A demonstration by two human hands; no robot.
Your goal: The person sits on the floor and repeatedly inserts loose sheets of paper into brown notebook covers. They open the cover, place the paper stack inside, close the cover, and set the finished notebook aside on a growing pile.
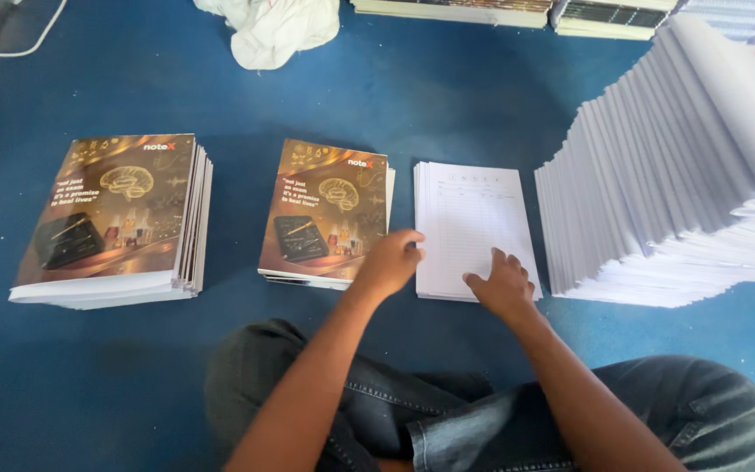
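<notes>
A thin stack of white ruled sheets [469,218] lies on the blue floor in front of me. My left hand [391,262] rests at its left edge, fingers curled against the paper, beside a small pile of brown printed covers [325,210]. My right hand [504,281] presses fingers-spread on the lower right part of the sheets. Neither hand lifts anything.
A taller pile of the same brown-covered books [111,218] sits at the left. A large fanned heap of white ruled page blocks [675,175] fills the right. A crumpled white cloth [268,31] and more stacks [517,10] lie at the far edge. My crossed legs in dark jeans [447,419] are below.
</notes>
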